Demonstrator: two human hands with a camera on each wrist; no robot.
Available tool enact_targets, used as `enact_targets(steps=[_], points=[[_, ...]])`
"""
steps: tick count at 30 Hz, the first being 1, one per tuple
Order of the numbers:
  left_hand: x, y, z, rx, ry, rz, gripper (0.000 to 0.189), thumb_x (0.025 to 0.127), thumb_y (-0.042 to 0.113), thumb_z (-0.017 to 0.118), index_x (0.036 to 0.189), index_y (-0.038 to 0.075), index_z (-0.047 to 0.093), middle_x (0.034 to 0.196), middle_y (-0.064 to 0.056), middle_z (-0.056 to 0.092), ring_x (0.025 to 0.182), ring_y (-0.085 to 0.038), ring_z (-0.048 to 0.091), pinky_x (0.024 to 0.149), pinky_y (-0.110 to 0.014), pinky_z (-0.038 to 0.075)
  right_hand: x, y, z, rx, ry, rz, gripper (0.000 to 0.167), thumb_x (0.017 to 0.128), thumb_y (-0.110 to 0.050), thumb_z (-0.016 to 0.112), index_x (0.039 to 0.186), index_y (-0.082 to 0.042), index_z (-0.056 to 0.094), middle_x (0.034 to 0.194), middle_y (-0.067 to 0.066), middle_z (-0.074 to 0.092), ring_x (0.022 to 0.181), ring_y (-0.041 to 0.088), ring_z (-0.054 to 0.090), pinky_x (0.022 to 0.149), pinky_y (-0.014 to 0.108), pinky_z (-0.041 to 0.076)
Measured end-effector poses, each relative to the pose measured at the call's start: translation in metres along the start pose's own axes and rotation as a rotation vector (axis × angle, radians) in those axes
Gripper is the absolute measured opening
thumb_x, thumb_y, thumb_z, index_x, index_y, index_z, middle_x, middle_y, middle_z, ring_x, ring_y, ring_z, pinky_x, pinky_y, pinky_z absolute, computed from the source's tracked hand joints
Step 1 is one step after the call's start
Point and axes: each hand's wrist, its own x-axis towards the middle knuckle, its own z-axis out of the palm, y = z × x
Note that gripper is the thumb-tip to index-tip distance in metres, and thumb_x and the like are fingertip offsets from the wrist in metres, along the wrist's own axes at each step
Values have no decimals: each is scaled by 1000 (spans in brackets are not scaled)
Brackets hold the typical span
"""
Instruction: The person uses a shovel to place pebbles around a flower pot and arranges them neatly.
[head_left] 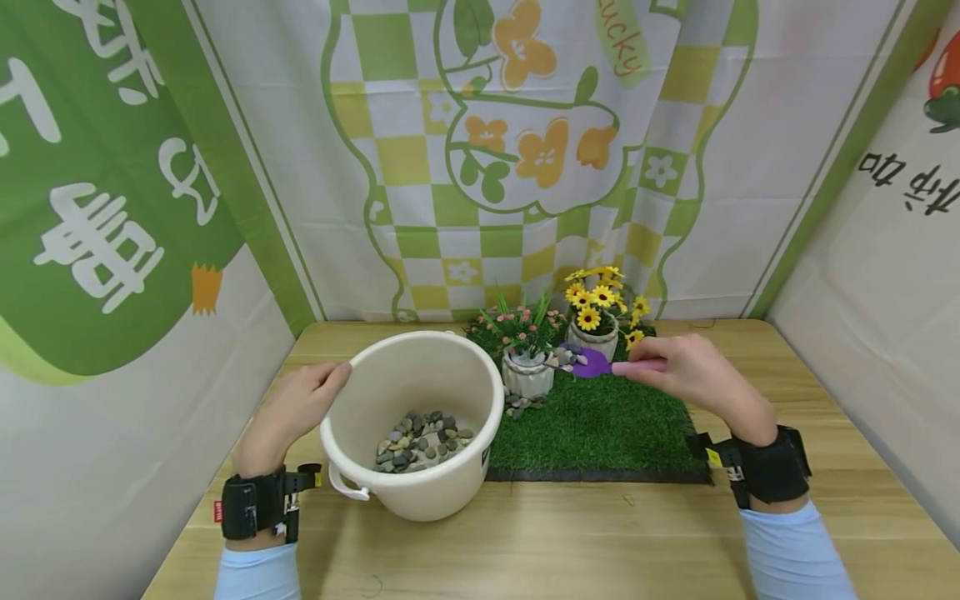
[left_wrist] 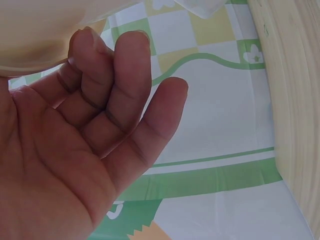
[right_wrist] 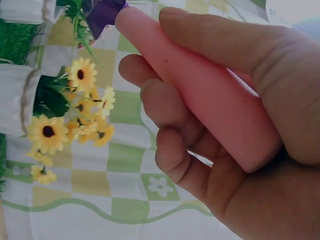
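My left hand [head_left: 300, 400] is at the left rim of a cream plastic bucket [head_left: 420, 500], its thumb and index finger at the edge. In the left wrist view the other fingers [left_wrist: 132, 85] curl loosely outside the bucket wall. Grey and tan pebbles [head_left: 420, 442] cover the bucket's bottom. My right hand [head_left: 697, 375] grips the pink handle of a small garden trowel [right_wrist: 200, 95]. Its purple blade carries several pebbles [head_left: 567, 356] close by the rim of a white pot [head_left: 528, 379] of pink flowers [head_left: 517, 325].
Behind the trowel stands a second white pot [head_left: 595, 337] of yellow flowers [head_left: 600, 296]. Both pots sit on a green artificial-grass mat [head_left: 600, 433], with loose stones [head_left: 521, 406] at the nearer pot's foot. A wooden table [head_left: 555, 542] lies under everything; printed cloth [head_left: 525, 242] hangs behind.
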Motion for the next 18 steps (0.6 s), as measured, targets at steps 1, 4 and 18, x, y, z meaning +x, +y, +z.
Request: enact_targets(steps=[1, 4, 18], points=[[0, 0, 0, -1, 1, -2, 53, 106, 44, 31, 122, 6, 65, 103, -11, 73, 94, -26, 68, 82, -47, 52, -1, 1, 1, 2, -7, 0, 9, 90, -30, 72, 92, -21, 74, 75, -11, 68, 59, -1, 50, 57, 22, 43], [0, 0, 0, -1, 0, -3, 54, 106, 45, 31, 122, 6, 64, 103, -11, 73, 94, -25, 68, 81, -46, 52, -4, 3, 4, 16, -31, 15, 11, 91, -30, 71, 93, -20, 74, 75, -10, 68, 58, -2, 50, 57, 21, 42], [-1, -1, 0, -29, -7, -6, 53, 106, 44, 32, 123, 5, 64, 100, -11, 73, 88, -21, 68, 78, -43, 53, -25, 23, 8, -6, 111, -6, 7, 87, -24, 76, 92, -20, 75, 80, -9, 72, 66, 1, 61, 61, 24, 50]])
